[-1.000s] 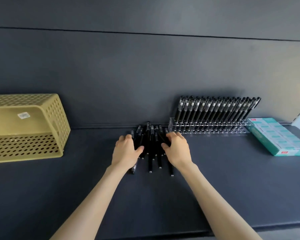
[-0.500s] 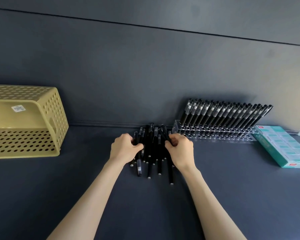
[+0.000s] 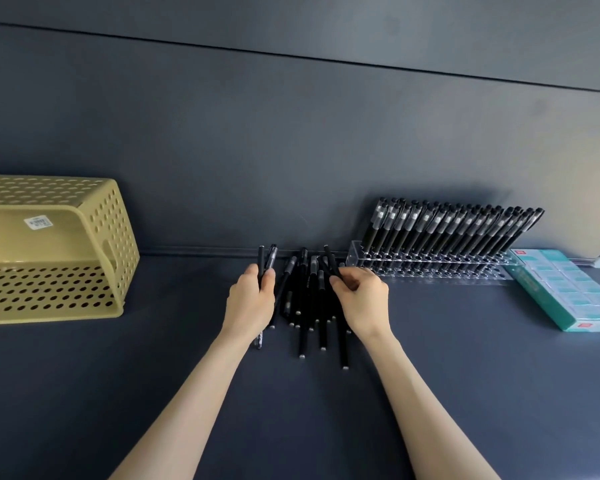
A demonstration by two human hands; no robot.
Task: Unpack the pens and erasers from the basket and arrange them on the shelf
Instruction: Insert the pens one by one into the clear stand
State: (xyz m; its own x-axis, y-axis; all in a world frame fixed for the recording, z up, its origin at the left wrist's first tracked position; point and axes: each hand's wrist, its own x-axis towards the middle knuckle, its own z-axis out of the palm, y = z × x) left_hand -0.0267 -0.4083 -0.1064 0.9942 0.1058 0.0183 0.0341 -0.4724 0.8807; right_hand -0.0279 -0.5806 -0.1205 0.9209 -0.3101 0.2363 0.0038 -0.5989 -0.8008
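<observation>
Yellow basket (image 3: 49,251) seen tipped on side at shelf (image 3: 465,393) left, judged emptied. Clear rack (image 3: 430,268) lined with pens; eraser box (image 3: 565,289) set far right. Loose pens (image 3: 309,306) heaped mid-shelf, not yet sorted: few gripped by left hand (image 3: 252,303), one pinched by right hand (image 3: 361,296).

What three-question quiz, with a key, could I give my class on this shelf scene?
1. True or false: the yellow basket lies on its side, left of the loose black pens.
2. What lies right of the clear pen rack? A) teal eraser box B) scissors C) mug
3. Fill in: the left hand and the right hand each hold ____.
Key: 1 true; 2 A; 3 pens.
</observation>
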